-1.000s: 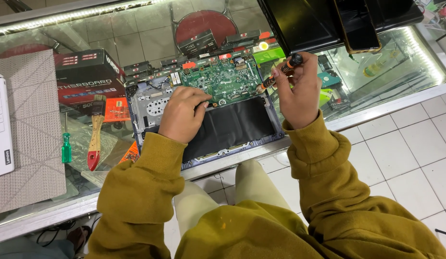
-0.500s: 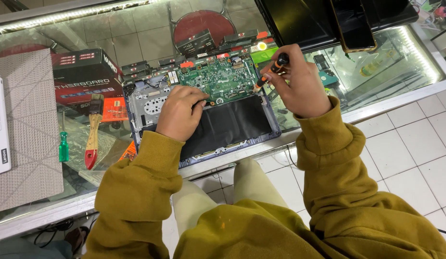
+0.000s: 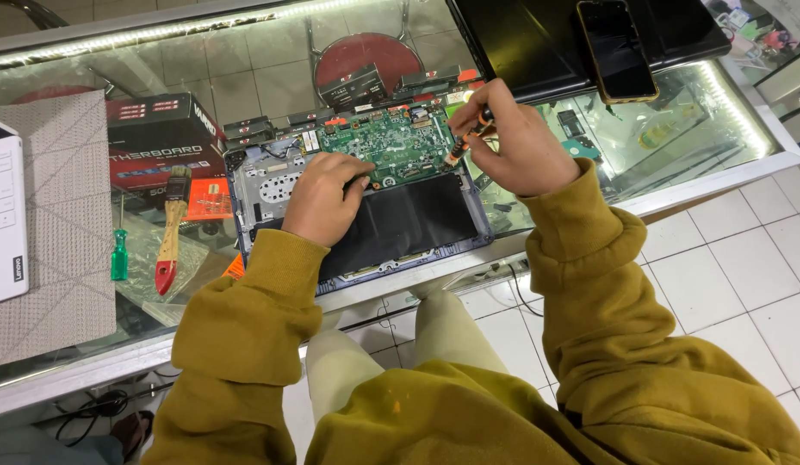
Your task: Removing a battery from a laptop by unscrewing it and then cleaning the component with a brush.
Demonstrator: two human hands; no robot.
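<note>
An opened laptop base (image 3: 271, 185) lies on the glass counter, showing a green circuit board (image 3: 396, 142) and a flat black battery (image 3: 400, 224). My left hand (image 3: 324, 200) rests on the base, its fingertips touching the board's lower left edge. My right hand (image 3: 514, 148) grips a small screwdriver (image 3: 465, 138) with an orange-and-black shaft, its tip down at the board's right edge. Both arms wear mustard-yellow sleeves.
A dark laptop lid (image 3: 538, 34) with a phone (image 3: 616, 47) on it lies behind. At left sit a grey mat (image 3: 51, 232), a white device (image 3: 2, 224), a green screwdriver (image 3: 118, 254), a wooden brush (image 3: 169, 232) and a red-black box (image 3: 159, 142). White floor tiles lie right of the counter's edge (image 3: 719, 176).
My right hand has come down and left with the screwdriver, from beyond the board's right side to its right edge. The left hand has stayed on the laptop base.
</note>
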